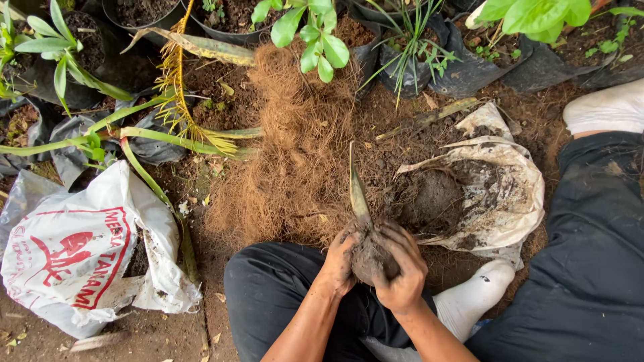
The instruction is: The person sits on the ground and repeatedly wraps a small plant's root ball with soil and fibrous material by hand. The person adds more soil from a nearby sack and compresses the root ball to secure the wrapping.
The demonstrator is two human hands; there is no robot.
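1. Low in the centre of the head view, the person's left hand (340, 260) and right hand (400, 268) are both closed around a dark, rounded ball of soil and roots (371, 260), pressing it from either side; a narrow pale-green leaf blade (357, 194) stands up out of it.
2. Just right of the hands lies an open, soil-smeared white plastic sack (504, 191) with dark potting earth heaped inside.
3. Above the hands, through the middle of the frame, spreads a loose heap of reddish-brown coconut fibre (295, 157).
4. At lower left sits a crumpled white bag with red printing (74, 258); black plastic grow bags holding green plants (409, 57) line the top edge.
5. Black-trousered legs (590, 268) and a white sock (473, 302) fill the lower right.
6. Judged from the pose, the step in hand is shaping and firming the root ball. The next move seems to call for a steady two-handed squeeze, keeping the shoot upright so the soil does not crumble.
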